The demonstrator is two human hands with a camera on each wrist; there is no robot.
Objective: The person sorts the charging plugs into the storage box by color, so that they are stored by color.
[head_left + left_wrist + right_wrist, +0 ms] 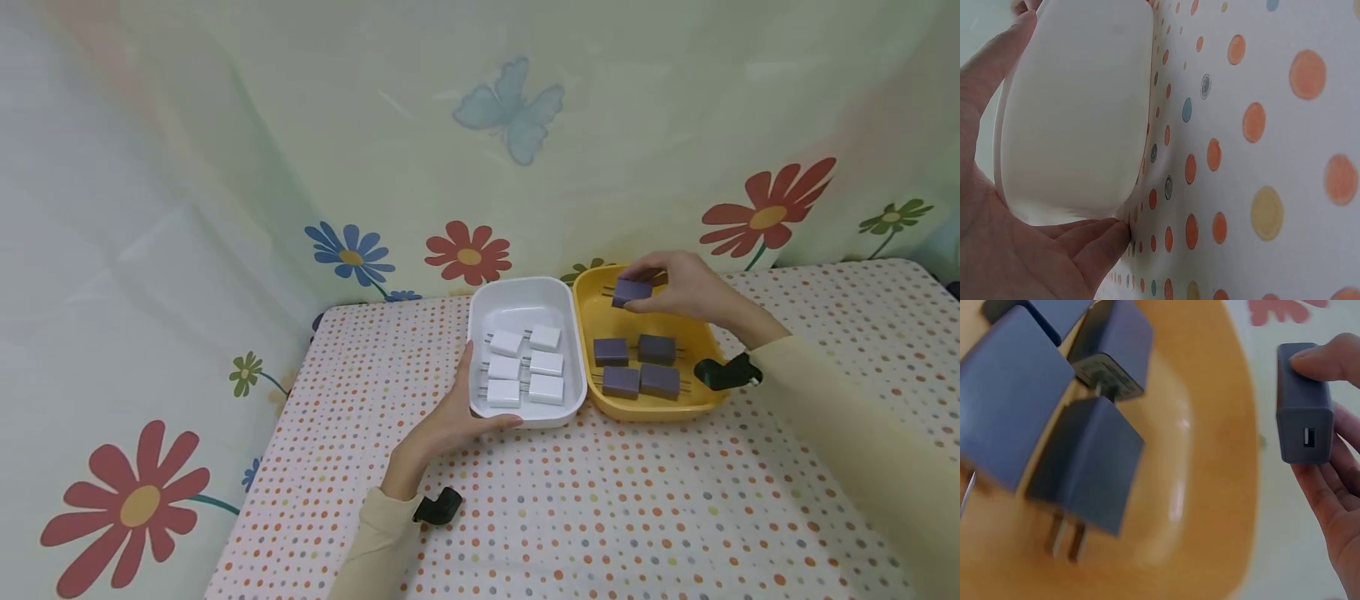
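Note:
My left hand (453,414) holds the near left corner of a white tray (522,292), thumb along the front and fingers along the left side. Several white USB charger plugs (546,363) lie in it in two columns, metal prongs to the left. Over the far part of the yellow tray (708,354), my right hand (692,287) pinches a dark purple charger plug (1305,403) between thumb and fingers; its USB port shows in the right wrist view. Several more purple charger plugs (660,381) sit in the near half of that tray, prongs pointing left or right.
Both trays stand side by side on a table with a dotted cloth (525,508). Behind them hangs a curtain printed with flowers and a butterfly (512,110). A black wrist camera (727,372) on the right wrist overlaps the yellow tray's right rim.

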